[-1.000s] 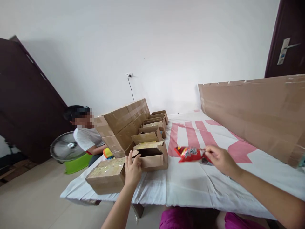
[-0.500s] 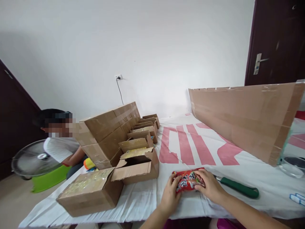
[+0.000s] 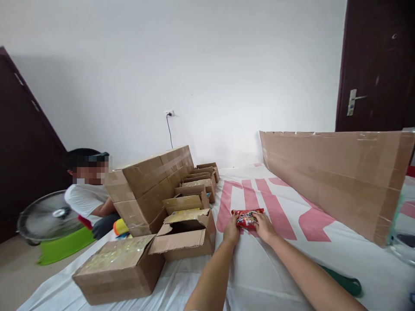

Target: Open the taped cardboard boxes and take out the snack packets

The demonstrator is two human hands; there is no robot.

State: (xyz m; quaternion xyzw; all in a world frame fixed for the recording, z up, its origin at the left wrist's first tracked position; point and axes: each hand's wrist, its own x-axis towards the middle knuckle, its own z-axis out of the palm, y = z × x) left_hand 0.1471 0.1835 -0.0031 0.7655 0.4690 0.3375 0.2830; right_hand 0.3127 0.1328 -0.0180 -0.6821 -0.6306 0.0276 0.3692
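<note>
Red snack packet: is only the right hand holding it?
No: both the left hand and the right hand grip the red snack packet, one at each end, on the white and pink cloth.

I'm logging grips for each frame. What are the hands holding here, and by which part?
A red snack packet: left hand on its left end, right hand on its right end.

A red snack packet (image 3: 248, 217) with bright printing on its face lies flat on the white cloth of the bench (image 3: 259, 268), long side running left to right, sealed and slightly crinkled. It sits just right of the open cardboard box (image 3: 188, 233), on a pink stripe.
</note>
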